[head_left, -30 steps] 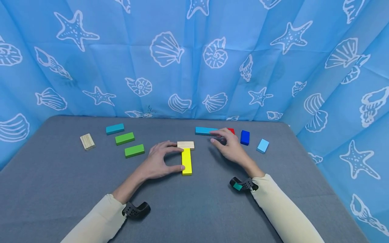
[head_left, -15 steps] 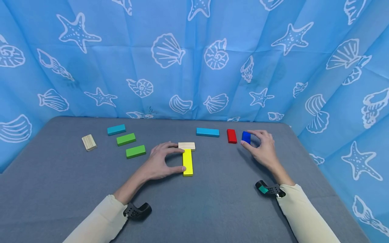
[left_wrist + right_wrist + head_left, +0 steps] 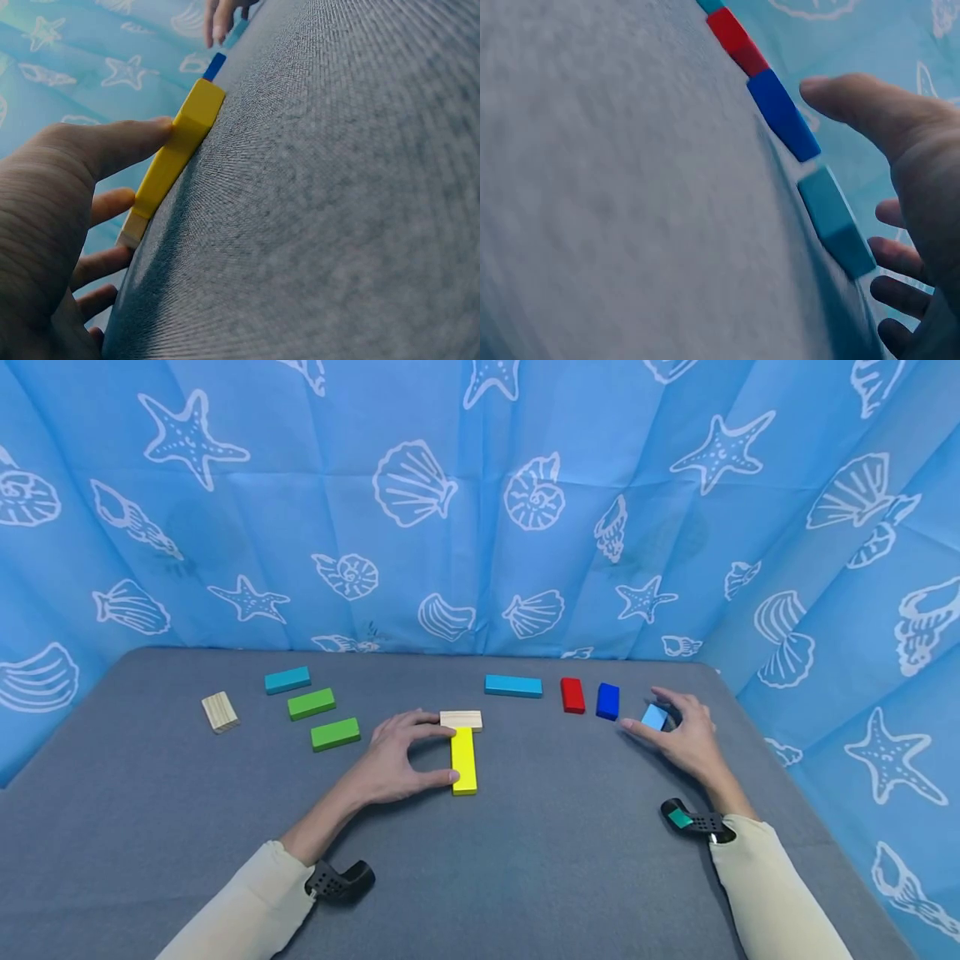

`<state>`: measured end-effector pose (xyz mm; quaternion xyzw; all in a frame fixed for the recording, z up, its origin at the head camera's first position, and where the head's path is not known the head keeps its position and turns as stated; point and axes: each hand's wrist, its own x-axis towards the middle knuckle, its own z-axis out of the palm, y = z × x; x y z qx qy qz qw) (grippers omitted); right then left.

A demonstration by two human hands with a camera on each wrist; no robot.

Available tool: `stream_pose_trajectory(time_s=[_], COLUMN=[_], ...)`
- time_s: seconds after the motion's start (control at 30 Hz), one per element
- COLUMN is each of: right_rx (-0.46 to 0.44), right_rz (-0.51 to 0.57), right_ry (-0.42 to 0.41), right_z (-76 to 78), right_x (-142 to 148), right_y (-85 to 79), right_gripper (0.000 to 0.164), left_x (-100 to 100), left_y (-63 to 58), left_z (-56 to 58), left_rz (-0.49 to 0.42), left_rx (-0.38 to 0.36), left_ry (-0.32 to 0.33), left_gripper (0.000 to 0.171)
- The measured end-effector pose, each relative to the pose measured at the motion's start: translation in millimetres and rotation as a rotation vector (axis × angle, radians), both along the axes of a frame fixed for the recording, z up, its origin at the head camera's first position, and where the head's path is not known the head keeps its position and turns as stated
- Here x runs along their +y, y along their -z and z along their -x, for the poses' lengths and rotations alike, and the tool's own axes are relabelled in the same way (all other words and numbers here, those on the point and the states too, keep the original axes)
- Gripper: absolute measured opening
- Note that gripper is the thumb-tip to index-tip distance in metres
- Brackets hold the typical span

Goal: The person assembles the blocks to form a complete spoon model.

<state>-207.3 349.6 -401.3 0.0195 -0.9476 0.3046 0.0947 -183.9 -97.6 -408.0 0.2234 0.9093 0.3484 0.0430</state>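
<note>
A blue seashell curtain (image 3: 330, 522) hangs behind a grey table (image 3: 540, 860), where a person in pale sleeves works among coloured blocks. The left hand (image 3: 386, 762) lies with thumb and forefinger spread along the left edge of the yellow block (image 3: 464, 767), touching it without closing round it. The right hand (image 3: 686, 737) spreads round the light blue block (image 3: 654, 717) at far right; its thumb stands apart from the block in the right wrist view, though whether a fingertip brushes the far side is hard to tell.

The yellow block, mid-table, seems to meet the centre wood block (image 3: 461, 719) end-on. Beyond, the long blue block (image 3: 513, 686) lies near the curtain. At left sit the front green block (image 3: 335, 734), rear green block (image 3: 311, 703), teal block (image 3: 287, 681) and left wood block (image 3: 220, 712). The red block (image 3: 572, 695) and dark blue block (image 3: 608, 701) lie between the long blue and light blue ones.

The likeliest mishaps: a stray push from the left fingers could skew the yellow block off the wood, while a right thumb closing wide could nudge the dark blue neighbour or tip the light blue block.
</note>
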Motion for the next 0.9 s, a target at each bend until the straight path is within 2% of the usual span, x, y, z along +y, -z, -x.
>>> stream_pose_trajectory(time_s=[0.37, 0.9], right_rx=[-0.015, -0.007], right_rz=[-0.013, -0.076], right_ry=[-0.016, 0.0], right_z=[-1.4, -0.6], right_x=[9.0, 5.5], right_y=[3.9, 6.1], right_gripper=[0.081, 0.079], left_x=[0.3, 0.9], left_y=[0.4, -0.8], left_z=[-0.2, -0.8], left_rz=[0.009, 0.003], left_rx=[0.003, -0.006], left_ry=[-0.005, -0.01], left_gripper=[0.061, 0.061])
